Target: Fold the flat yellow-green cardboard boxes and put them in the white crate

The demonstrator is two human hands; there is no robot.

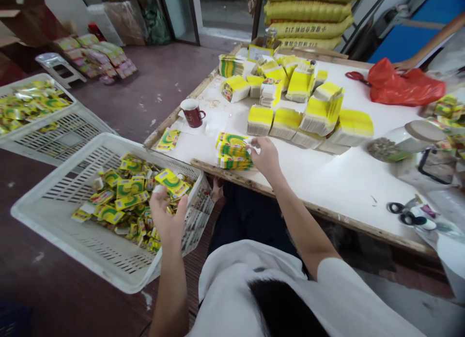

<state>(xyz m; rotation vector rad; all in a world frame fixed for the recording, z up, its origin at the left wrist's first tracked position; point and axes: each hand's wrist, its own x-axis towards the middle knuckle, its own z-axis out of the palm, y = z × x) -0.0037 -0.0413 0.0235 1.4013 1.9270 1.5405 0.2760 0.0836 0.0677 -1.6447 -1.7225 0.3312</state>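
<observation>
My left hand (167,218) is over the white plastic crate (87,230), its fingers spread and a white covering on one fingertip. Just beyond those fingers is a yellow and green small carton (172,183); whether it is falling or resting on the pile I cannot tell. Many similar small cartons (132,194) fill the crate loosely. On the table's near edge lies a stack of flattened yellow and green cartons (234,150). At its right end my right hand (267,158) pinches the edge of a flat carton, the fingertips partly hidden.
Bundles of yellow-edged flat cartons (286,121) cover the white table (308,177). A maroon mug (192,113) stands near its left edge. Further right are a red plastic bag (403,83), a jar (403,138) and scissors (410,218). Another crate (65,129) sits left. A person's arm (432,44) reaches in.
</observation>
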